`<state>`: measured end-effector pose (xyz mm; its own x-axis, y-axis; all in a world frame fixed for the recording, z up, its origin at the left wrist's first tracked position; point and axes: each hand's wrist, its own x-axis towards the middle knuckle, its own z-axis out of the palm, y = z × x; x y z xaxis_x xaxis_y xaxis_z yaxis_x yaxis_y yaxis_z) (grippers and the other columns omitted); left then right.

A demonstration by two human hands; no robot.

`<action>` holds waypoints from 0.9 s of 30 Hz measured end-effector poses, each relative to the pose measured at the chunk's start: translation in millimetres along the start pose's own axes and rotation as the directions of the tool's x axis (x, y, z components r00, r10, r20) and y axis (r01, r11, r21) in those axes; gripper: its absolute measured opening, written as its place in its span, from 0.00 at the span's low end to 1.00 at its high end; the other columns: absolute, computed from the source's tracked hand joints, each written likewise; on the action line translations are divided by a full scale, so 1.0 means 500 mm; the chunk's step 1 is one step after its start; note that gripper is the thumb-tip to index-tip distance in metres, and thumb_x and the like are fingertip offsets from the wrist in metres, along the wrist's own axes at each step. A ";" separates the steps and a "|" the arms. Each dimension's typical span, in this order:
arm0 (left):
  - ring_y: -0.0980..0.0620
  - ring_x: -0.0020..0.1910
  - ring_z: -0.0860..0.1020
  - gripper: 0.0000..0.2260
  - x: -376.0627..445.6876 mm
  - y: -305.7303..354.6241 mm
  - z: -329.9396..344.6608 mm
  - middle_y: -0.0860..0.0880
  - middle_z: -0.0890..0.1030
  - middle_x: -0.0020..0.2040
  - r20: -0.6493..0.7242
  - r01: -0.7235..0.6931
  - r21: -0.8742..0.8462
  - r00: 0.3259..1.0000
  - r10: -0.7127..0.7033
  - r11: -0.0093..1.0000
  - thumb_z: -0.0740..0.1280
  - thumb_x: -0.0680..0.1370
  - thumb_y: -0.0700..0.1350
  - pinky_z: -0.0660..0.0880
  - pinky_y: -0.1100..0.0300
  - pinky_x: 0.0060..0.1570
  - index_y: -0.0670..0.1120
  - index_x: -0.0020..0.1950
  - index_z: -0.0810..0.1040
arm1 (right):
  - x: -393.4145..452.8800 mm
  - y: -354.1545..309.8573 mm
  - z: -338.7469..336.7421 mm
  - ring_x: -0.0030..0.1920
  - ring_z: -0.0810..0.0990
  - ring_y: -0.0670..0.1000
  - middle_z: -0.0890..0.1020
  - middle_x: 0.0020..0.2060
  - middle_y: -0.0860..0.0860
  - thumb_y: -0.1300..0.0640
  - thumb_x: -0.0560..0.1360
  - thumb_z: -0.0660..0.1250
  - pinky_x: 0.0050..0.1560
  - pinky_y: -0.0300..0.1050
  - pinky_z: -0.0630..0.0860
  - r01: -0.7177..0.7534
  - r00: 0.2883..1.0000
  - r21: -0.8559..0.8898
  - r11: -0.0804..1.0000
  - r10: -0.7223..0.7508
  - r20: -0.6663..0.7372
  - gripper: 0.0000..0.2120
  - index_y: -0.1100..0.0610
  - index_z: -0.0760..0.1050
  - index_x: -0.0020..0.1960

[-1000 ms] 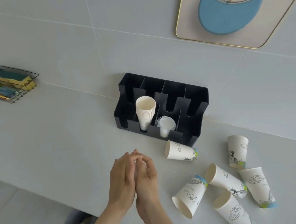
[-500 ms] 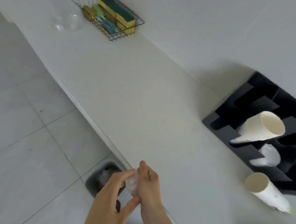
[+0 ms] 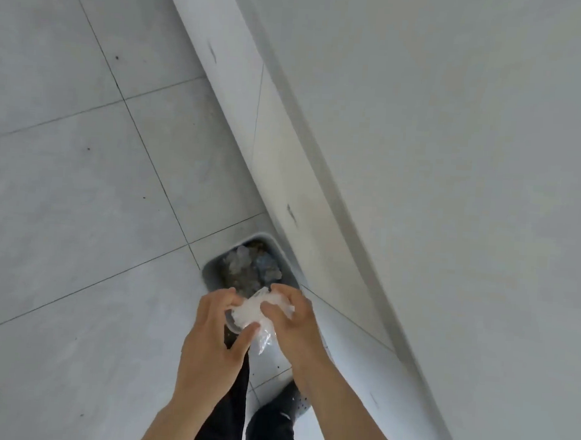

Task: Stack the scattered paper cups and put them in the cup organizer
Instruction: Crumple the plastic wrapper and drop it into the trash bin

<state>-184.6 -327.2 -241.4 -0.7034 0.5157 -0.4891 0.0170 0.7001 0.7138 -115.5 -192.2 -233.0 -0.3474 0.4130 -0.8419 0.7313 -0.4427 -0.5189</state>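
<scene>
My left hand and my right hand are together over the floor, both closed on a crumpled clear plastic wrapper. The wrapper is bunched between my fingers, with a loose tail hanging below. My hands hover just in front of a grey waste bin that stands on the floor against the counter base. No paper cups and no cup organizer are in view.
The bin holds crumpled clear plastic and dark waste. The white counter fills the right side, its edge running diagonally. Grey floor tiles cover the left. My dark trousers and a shoe show below my hands.
My view has swung down and left, from the counter with cups and organizer to the floor and bin. My hands carried the crumpled wrapper off the counter to above the bin.
</scene>
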 end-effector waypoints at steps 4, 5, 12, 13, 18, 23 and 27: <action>0.58 0.50 0.75 0.19 0.082 -0.085 0.054 0.62 0.67 0.55 -0.047 0.028 0.161 0.999 -0.021 0.987 0.75 0.72 0.55 0.76 0.60 0.43 0.59 0.59 0.72 | 0.124 0.059 0.034 0.55 0.76 0.43 0.76 0.58 0.43 0.48 0.77 0.71 0.44 0.27 0.70 0.042 0.993 -0.257 0.966 -0.069 -0.096 0.21 0.45 0.72 0.69; 0.57 0.48 0.76 0.20 0.101 -0.103 0.065 0.62 0.68 0.53 -0.032 0.044 0.168 0.999 -0.040 0.985 0.76 0.72 0.53 0.77 0.59 0.43 0.59 0.60 0.71 | 0.146 0.073 0.042 0.52 0.76 0.42 0.76 0.57 0.43 0.48 0.77 0.71 0.39 0.25 0.71 0.039 0.990 -0.283 0.958 -0.075 -0.117 0.23 0.47 0.70 0.69; 0.50 0.62 0.76 0.31 0.158 -0.186 0.096 0.52 0.74 0.67 0.132 0.002 0.310 0.990 -0.045 0.951 0.73 0.76 0.48 0.78 0.53 0.58 0.52 0.77 0.64 | 0.225 0.132 0.067 0.77 0.64 0.56 0.62 0.81 0.53 0.42 0.80 0.65 0.74 0.52 0.68 -0.001 0.995 -0.538 0.843 -0.055 -0.088 0.36 0.52 0.56 0.82; 0.48 0.66 0.75 0.32 0.157 -0.189 0.091 0.51 0.73 0.71 0.153 0.008 0.345 0.986 -0.065 0.939 0.72 0.77 0.48 0.77 0.52 0.61 0.51 0.79 0.62 | 0.220 0.134 0.065 0.81 0.57 0.56 0.55 0.83 0.52 0.40 0.81 0.63 0.77 0.54 0.61 -0.012 0.996 -0.589 0.808 -0.040 -0.075 0.38 0.52 0.52 0.83; 0.47 0.71 0.71 0.32 0.126 -0.166 0.041 0.51 0.70 0.76 0.188 -0.005 0.418 0.979 -0.081 0.908 0.68 0.79 0.51 0.74 0.51 0.67 0.49 0.80 0.59 | 0.162 0.124 0.054 0.83 0.52 0.53 0.51 0.84 0.50 0.41 0.84 0.56 0.80 0.52 0.55 0.003 0.999 -0.692 0.721 -0.039 -0.036 0.34 0.51 0.47 0.84; 0.50 0.75 0.68 0.31 0.087 -0.107 -0.020 0.52 0.67 0.78 0.227 -0.129 0.490 0.974 0.016 0.862 0.66 0.80 0.53 0.69 0.53 0.72 0.49 0.80 0.59 | 0.080 0.084 0.047 0.83 0.50 0.54 0.51 0.84 0.53 0.42 0.85 0.55 0.81 0.52 0.53 0.097 0.991 -0.795 0.599 -0.131 0.022 0.34 0.53 0.47 0.84; 0.50 0.76 0.65 0.31 0.053 -0.035 -0.085 0.51 0.65 0.79 0.243 -0.216 0.549 0.965 0.093 0.807 0.64 0.81 0.54 0.66 0.54 0.74 0.48 0.81 0.59 | -0.015 0.023 0.034 0.83 0.47 0.55 0.51 0.84 0.54 0.41 0.85 0.53 0.83 0.52 0.47 0.168 0.972 -0.875 0.453 -0.224 0.071 0.34 0.56 0.47 0.84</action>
<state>-233.9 -346.8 -245.4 -0.5047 0.6834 -0.5275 0.5564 0.7247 0.4065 -114.4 -214.1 -235.3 -0.5432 0.4438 -0.7127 0.7866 0.5658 -0.2471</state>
